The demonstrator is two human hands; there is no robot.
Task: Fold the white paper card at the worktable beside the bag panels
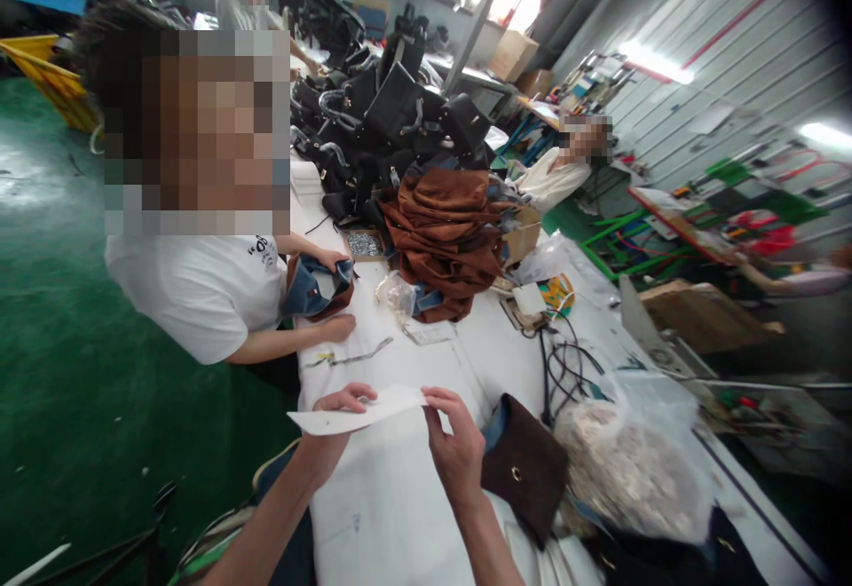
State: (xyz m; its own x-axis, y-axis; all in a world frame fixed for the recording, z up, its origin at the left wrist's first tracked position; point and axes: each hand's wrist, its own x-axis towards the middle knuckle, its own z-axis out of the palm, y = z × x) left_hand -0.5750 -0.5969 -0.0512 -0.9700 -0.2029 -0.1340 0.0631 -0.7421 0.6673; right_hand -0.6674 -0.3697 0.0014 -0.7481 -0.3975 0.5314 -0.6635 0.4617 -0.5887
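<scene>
White paper strip [359, 410] is pinched at each end by our left hand [333, 431] and right hand [456, 448]; uneven pulling could tear it above the bench [399, 497].

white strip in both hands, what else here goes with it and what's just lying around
In hand:
white strip, pinched between left hand and right hand

Lying about:
brown bag by the right hand
clear sack of pale pieces
brown pile
black bags
cables
co-worker's denim piece
</scene>
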